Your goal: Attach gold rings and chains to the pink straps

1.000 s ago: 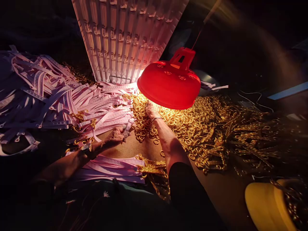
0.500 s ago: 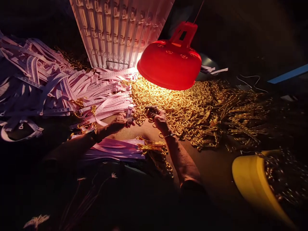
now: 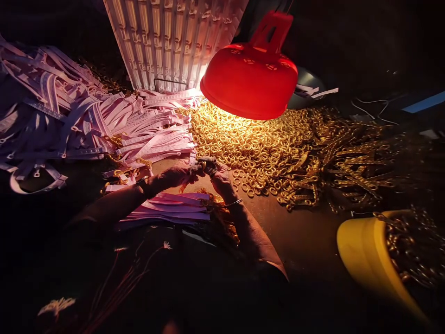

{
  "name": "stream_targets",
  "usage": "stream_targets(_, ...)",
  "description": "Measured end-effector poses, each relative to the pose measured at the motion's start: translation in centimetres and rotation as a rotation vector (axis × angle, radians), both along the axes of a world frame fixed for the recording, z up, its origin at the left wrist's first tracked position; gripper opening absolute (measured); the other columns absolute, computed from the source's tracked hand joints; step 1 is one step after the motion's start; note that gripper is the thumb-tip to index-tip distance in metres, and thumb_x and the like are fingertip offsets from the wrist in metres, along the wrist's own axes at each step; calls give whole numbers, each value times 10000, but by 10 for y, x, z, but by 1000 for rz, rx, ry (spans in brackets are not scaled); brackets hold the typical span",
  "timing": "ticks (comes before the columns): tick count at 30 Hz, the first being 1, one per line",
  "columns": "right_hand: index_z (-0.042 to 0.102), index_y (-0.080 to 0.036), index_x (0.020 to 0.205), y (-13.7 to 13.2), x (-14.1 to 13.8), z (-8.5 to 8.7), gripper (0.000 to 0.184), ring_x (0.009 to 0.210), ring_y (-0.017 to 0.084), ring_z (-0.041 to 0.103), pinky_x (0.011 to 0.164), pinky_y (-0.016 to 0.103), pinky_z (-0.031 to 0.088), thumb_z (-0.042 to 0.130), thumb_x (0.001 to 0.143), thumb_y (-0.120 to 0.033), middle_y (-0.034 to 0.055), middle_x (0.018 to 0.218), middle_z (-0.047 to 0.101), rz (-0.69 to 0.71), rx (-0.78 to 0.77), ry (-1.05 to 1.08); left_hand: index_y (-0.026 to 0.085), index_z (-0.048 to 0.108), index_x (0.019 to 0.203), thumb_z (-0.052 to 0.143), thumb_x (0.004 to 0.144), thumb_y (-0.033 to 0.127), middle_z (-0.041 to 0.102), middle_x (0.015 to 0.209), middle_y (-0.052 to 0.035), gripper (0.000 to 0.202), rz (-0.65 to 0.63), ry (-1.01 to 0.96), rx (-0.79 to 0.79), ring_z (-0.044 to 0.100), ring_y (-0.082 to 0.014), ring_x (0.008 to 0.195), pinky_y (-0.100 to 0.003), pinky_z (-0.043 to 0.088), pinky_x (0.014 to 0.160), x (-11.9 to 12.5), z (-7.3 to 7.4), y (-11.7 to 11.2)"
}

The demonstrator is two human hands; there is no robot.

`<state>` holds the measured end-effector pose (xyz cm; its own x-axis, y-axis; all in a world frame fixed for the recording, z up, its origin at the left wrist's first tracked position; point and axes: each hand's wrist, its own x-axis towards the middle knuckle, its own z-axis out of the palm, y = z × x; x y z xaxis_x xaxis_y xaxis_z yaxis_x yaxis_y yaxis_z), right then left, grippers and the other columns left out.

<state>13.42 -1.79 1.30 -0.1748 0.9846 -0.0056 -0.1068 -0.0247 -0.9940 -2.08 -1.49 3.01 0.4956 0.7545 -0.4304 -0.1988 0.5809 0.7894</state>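
**Q:** Item at the hands?

**A:** One small gold-coloured ring [image 3: 202, 165] is entered, partly hidden by fingers and dim light. It is held where the left hand [image 3: 177, 176] and the right hand [image 3: 218, 177] are brought together, above a brown surface [image 3: 299, 236].

**Q:** Condition of the hands?

**A:** Both are recorded as closed, with the fingertips pressed together at the ring. Which hand bears it cannot be told. A wristwatch [image 3: 142, 182] is worn on the left wrist and a thin bangle [image 3: 233, 203] on the right.

**Q:** Step in hand?

**A:** It is judged to be the fine handling of a single ring, carried out beside the pink strips.

**Q:** Stock on record?

**A:** A heap of loose gold-coloured rings [image 3: 250, 148] is listed just beyond the right hand, and a heap of notched pink strips [image 3: 139, 130] beyond the left. A flat stack of pink strips [image 3: 167, 208] is laid just below the hands. Gold-coloured chain lengths [image 3: 351, 167] are spread to the right, and a tipped yellow bucket [image 3: 361, 260] is filled with chain. A red dome lamp shade [image 3: 248, 83] is hung, lit, above the rings, with a ribbed white panel [image 3: 170, 41] behind it.

**Q:** Requirement of the next move?

**A:** A steady, fine pinch is judged necessary, as so small a ring is easily lost among the others.
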Motion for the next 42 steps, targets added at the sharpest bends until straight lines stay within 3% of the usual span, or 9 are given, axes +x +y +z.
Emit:
stream_targets(5,666,-230,854,0,-1,-7,412,674,171,590,621,315,504,680,693,-609,26,714,652,-14,-58,-31,73,687,809,757,737,309,605,556,-31,257,110,65,27,428,-50,407,-190,280,408,6,-8,0)
stream_targets(11,635,-213,930,-5,5,-13,478,632,166,582,540,285,492,475,845,-655,32,683,611,-18,-134,-129,118,644,696,656,722,175,546,484,7,64,258,193,107,407,-48,374,-178,254,379,16,-12,5)
stream_targets(21,483,-211,731,-3,8,-11,438,567,116,454,534,247,398,522,874,-623,-5,617,514,-96,74,-400,120,542,592,495,648,1,498,463,46,140,128,356,300,401,-44,385,-189,298,409,15,4,-2)
stream_targets(26,525,-208,736,2,8,-26,366,644,150,499,639,293,446,515,886,-541,36,686,575,-198,267,-534,148,458,526,525,749,74,399,451,43,245,133,336,266,295,-40,410,-219,205,422,13,1,3)
stream_targets(30,610,-199,788,1,8,-29,319,730,209,559,741,363,461,525,868,-496,102,746,641,-284,475,-688,161,494,531,565,747,193,423,453,15,230,-12,302,179,329,-74,382,-233,222,395,0,-1,10)
stream_targets(33,627,-206,831,4,9,-18,277,764,204,593,783,365,481,548,873,-469,84,781,662,-254,430,-563,147,590,617,606,733,221,473,513,6,138,-87,310,229,397,-88,442,-230,327,448,-6,5,13)
stream_targets(36,601,-220,890,18,21,4,264,829,191,627,805,376,514,601,848,-480,63,917,675,-260,244,-210,149,618,680,657,713,193,420,521,36,67,-11,338,340,328,-71,468,-217,298,463,-2,10,14)
stream_targets(39,558,-240,889,35,41,25,290,770,174,628,693,350,527,654,800,-498,33,923,651,-224,92,49,154,621,720,679,748,242,417,521,37,110,12,282,370,332,-81,486,-221,293,480,7,7,14)
stream_targets(42,532,-232,804,41,53,33,312,594,117,534,547,276,459,673,792,-510,-5,766,591,-209,99,22,158,583,732,643,825,362,454,569,25,232,21,118,295,347,-78,515,-216,289,506,11,-4,15)
